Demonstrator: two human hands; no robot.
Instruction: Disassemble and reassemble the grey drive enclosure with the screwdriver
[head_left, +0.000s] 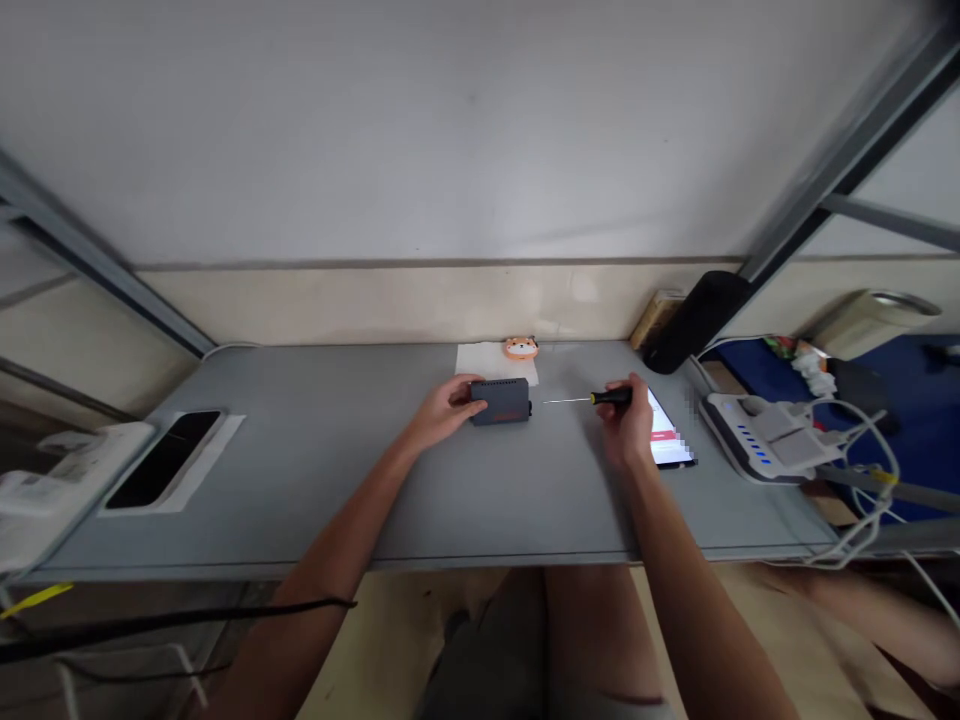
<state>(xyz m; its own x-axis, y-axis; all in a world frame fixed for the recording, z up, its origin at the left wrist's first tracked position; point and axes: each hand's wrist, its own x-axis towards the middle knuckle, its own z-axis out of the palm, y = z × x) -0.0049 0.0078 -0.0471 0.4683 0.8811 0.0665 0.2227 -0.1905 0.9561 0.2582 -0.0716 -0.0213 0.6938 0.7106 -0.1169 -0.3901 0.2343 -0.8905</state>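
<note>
My left hand (452, 408) grips the left end of a small dark grey box (500, 402) with a row of holes along its top edge. A small black part sticks out at the box's right end. In my right hand (627, 420) is a screwdriver (611, 397) with a black and yellow handle. Its thin metal shaft points left towards the box, with a gap between tip and box. Beside my right hand lies a lit phone or tablet (667, 435), partly covered by the hand. Behind the box are a white paper (480, 358) and an orange animal-faced item (520, 347).
A black phone (169, 458) lies on white paper at the left of the grey table (315, 480). At the right stand a black cylinder (697, 322) and a power strip (757, 440) with plugs and white cables. Metal frame posts rise at both sides.
</note>
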